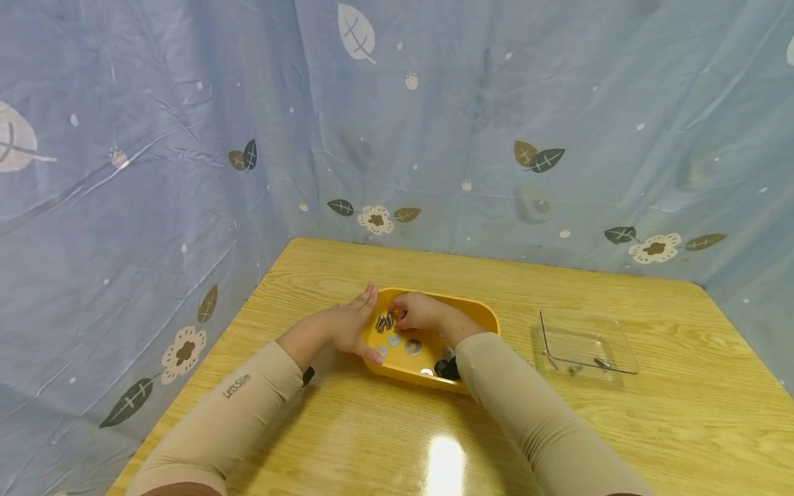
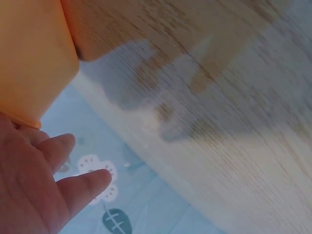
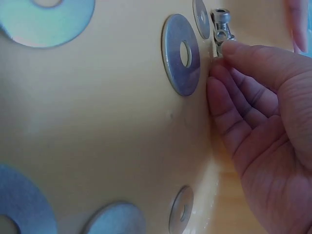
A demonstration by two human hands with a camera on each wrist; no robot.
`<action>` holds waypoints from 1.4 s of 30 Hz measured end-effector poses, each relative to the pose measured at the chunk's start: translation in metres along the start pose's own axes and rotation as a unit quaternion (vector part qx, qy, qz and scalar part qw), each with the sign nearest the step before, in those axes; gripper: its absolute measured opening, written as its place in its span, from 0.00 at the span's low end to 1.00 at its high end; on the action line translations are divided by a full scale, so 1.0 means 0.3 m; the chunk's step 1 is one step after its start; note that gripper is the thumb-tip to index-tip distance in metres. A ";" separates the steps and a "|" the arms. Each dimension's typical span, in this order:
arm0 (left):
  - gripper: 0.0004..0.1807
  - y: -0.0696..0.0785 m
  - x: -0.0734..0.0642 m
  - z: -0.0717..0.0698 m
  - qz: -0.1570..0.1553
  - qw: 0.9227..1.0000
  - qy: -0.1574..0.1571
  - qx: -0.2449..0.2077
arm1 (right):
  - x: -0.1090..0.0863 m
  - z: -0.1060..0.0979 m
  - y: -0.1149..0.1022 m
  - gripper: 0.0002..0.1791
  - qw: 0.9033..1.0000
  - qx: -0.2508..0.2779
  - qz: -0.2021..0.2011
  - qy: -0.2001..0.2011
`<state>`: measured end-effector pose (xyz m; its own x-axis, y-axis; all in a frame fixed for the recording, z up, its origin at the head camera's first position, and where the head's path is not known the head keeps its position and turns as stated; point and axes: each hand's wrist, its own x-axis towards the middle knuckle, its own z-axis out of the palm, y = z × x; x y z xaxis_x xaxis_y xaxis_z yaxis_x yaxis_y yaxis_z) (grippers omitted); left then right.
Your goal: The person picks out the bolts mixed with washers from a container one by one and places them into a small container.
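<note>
**Bolts (image 1: 381, 324) half hidden behind a right hand (image 1: 424, 311)**

A yellow tray (image 1: 477, 317) sat near the centre of the head frame on a wood-grain worktop (image 1: 695, 413), its right end partly covered by the right sleeve (image 1: 515, 379). The bolts lay inside, toward its left end. At the upper right of the right-wrist frame, the thumb and bent fingers met the bolts and blocked their lower parts; whether they pinched one could not be told.

The left hand (image 1: 347, 327) was spread along the tray's left end, thumb apart from the fingers. The left-wrist frame cut this hand off at the lower left, and only a corner of the tray showed above it.

Flat washers (image 1: 407, 348) lay on the tray floor; several were cropped by the edges of the right-wrist frame. A dark rounded shape (image 1: 445, 368) appeared beside the right sleeve, and it was unclear whether it lay in the tray or belonged to the wrist.

Right of centre in the head frame, a clear box (image 1: 579, 337) held small metal pieces (image 1: 602, 363), too small to identify.
</note>
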<state>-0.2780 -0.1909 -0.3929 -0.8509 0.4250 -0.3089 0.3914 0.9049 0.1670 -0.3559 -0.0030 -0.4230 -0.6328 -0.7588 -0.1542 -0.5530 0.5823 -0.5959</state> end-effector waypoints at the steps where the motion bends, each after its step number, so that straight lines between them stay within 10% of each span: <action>1: 0.73 0.001 0.000 0.000 0.000 1.000 -0.001 0.001 | 0.000 0.002 0.001 0.18 1.000 0.001 0.000 0.001; 19: 0.73 0.004 -0.002 -0.002 -0.003 1.000 -0.011 0.000 | 0.022 0.037 -0.004 0.09 0.998 -0.046 0.016 0.046; 42: 0.72 0.010 -0.011 0.000 -0.005 1.000 -0.009 0.001 | 0.019 0.011 0.015 0.03 0.998 0.052 0.003 -0.030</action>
<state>-0.2740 -0.1896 -0.3914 -0.8483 0.4165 -0.3270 0.3835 0.9091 0.1629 -0.3602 -0.0055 -0.4292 -0.6007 -0.7730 -0.2038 -0.4880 0.5565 -0.6725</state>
